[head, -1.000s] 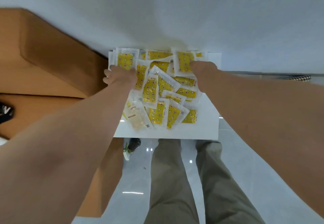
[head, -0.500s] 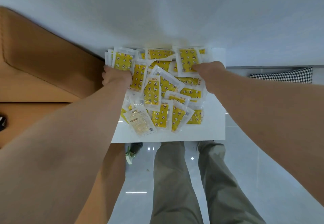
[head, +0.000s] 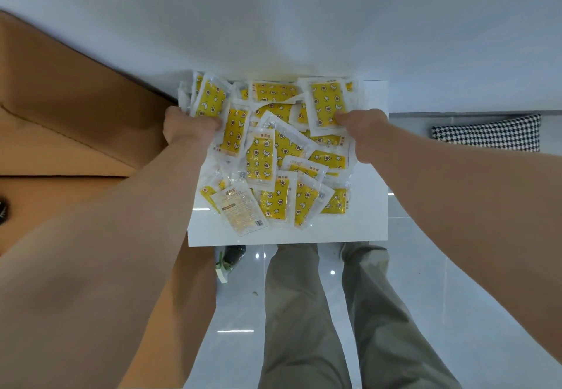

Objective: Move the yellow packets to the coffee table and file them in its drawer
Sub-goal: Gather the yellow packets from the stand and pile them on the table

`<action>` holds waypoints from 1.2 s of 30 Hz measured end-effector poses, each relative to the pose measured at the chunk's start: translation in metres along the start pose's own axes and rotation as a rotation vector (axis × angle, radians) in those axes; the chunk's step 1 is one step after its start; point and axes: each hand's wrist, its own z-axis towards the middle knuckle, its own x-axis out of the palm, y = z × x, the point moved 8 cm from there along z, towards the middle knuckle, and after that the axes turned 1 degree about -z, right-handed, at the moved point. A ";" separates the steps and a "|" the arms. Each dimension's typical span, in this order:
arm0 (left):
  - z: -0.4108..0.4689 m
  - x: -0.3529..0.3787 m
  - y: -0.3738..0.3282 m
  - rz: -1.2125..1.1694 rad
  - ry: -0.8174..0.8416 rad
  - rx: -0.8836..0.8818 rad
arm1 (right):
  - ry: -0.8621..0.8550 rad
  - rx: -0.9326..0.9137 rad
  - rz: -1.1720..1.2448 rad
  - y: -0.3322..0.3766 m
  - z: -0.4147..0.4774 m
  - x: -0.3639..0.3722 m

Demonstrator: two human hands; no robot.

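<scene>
While yellow packets [head: 261,160] lie heaped on the white worktop [head: 368,206] mid-frame, the left hand [head: 188,128] grips the upper-left packet [head: 209,101] and the right hand [head: 363,128] pinches the upper-right packet [head: 327,99].

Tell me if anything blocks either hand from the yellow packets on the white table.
Nothing visible does. The left hand grips yellow packets at the pile's left edge; the right hand pinches one at its far right. The drawer is not in view.
</scene>
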 end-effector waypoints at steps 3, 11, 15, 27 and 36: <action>-0.007 -0.002 0.000 -0.098 0.024 0.002 | 0.002 0.021 0.026 -0.005 0.005 -0.006; -0.029 -0.004 0.005 -0.296 0.052 -0.042 | 0.020 -0.081 0.062 -0.008 -0.002 -0.014; -0.047 -0.005 0.012 -0.400 0.077 -0.106 | -0.013 -0.100 0.080 -0.011 -0.015 -0.024; -0.106 -0.001 0.030 -0.565 0.200 -0.291 | -0.067 -0.135 0.140 -0.022 -0.046 -0.056; -0.122 0.009 0.032 -0.604 0.228 -0.290 | -0.102 -0.155 0.081 -0.020 -0.044 -0.065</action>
